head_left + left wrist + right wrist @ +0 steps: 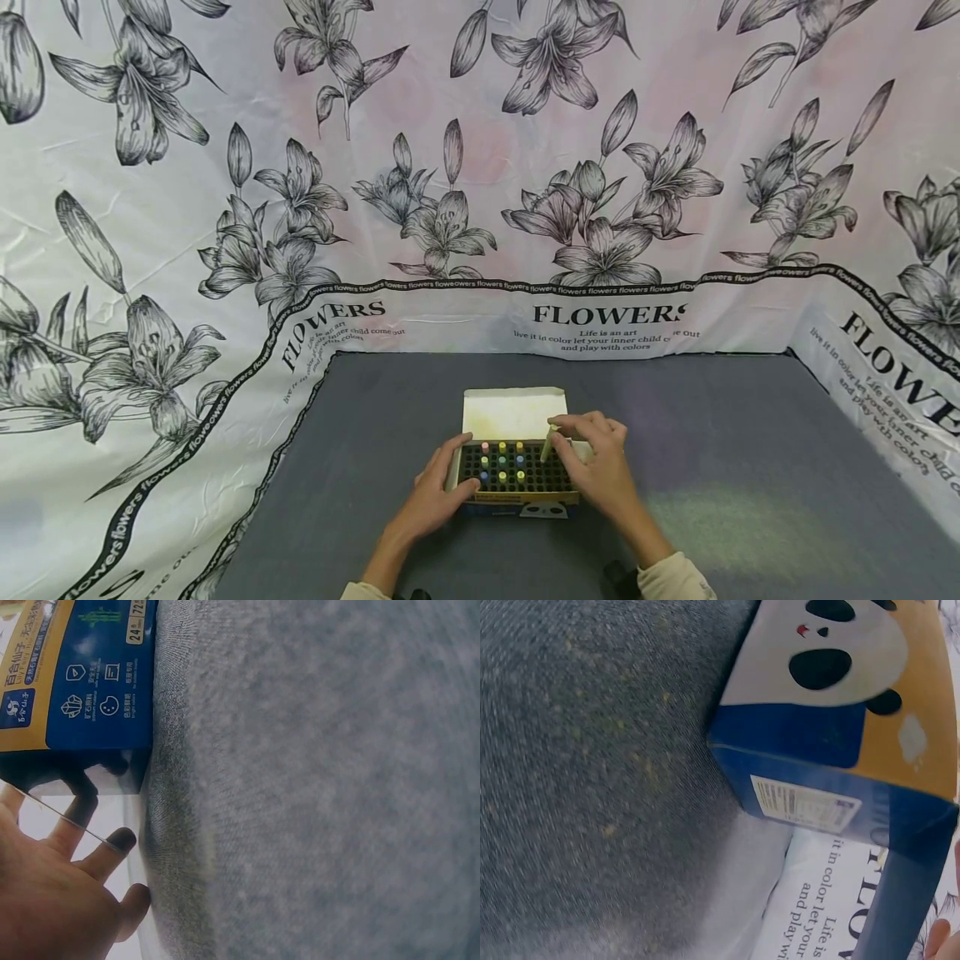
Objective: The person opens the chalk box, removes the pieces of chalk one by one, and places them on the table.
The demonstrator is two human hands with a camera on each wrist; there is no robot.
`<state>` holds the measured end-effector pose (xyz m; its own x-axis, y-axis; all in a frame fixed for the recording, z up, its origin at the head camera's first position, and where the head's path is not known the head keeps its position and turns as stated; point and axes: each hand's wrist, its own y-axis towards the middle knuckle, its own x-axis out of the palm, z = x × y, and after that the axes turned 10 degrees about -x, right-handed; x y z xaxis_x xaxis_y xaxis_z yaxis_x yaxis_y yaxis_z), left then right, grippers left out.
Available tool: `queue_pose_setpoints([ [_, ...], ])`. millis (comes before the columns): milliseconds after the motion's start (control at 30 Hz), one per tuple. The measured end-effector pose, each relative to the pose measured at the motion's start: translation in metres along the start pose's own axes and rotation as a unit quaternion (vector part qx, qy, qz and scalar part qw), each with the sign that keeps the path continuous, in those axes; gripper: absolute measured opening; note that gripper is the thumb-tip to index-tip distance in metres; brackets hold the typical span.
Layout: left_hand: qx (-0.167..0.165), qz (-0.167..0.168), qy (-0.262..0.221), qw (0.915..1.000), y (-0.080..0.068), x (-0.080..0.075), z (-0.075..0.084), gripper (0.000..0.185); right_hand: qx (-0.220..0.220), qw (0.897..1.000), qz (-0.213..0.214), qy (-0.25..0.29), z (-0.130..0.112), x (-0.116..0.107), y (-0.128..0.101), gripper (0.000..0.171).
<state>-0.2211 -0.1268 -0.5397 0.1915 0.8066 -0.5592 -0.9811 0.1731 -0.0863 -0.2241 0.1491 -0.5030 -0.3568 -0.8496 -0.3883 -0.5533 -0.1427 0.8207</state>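
An open chalk box (525,497) stands on the grey table, its black grid of holes facing up. Several coloured chalk sticks (502,460) poke from holes in the left and middle parts. With thumb and fingertips my right hand (603,468) pinches a pale yellowish chalk stick (546,447), tilted over the right part of the grid; whether its lower end is inside a hole I cannot tell. My left hand (433,493) holds the box's left end, thumb at the front corner and index finger toward the back. In the left wrist view, its other fingers (105,859) spread loosely beside the box.
The box's pale lid (513,414) stands raised at the back. Grey cloth covers the table (720,500) on both sides. A flower-printed curtain (600,317) borders the back and sides. Dark objects (621,579) show at the lower edge near the right sleeve.
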Motion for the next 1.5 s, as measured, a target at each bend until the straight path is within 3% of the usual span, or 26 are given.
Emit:
queue_pose_setpoints([
  [233,0.001,-0.015,-0.015,0.9998,0.000,-0.002,0.001,0.065,0.021,0.999,0.024,0.012,0.002,-0.014,0.006,0.026],
  [833,-0.007,-0.018,-0.020,0.9996,-0.001,-0.001,0.002,0.065,0.009,0.997,0.071,-0.013,0.020,-0.051,-0.005,0.033],
  [1067,-0.013,-0.016,-0.020,0.9996,-0.001,-0.002,0.002,0.065,0.004,0.997,0.078,0.012,0.030,-0.074,-0.011,0.034],
  [1200,-0.009,-0.015,-0.016,0.9997,0.000,-0.002,0.002,0.066,0.034,0.997,0.054,0.032,0.032,-0.088,-0.017,0.032],
  [1500,-0.013,-0.008,-0.011,0.9998,-0.001,0.000,0.003,0.066,0.132,0.991,0.015,0.018,0.032,-0.106,-0.034,0.025],
])
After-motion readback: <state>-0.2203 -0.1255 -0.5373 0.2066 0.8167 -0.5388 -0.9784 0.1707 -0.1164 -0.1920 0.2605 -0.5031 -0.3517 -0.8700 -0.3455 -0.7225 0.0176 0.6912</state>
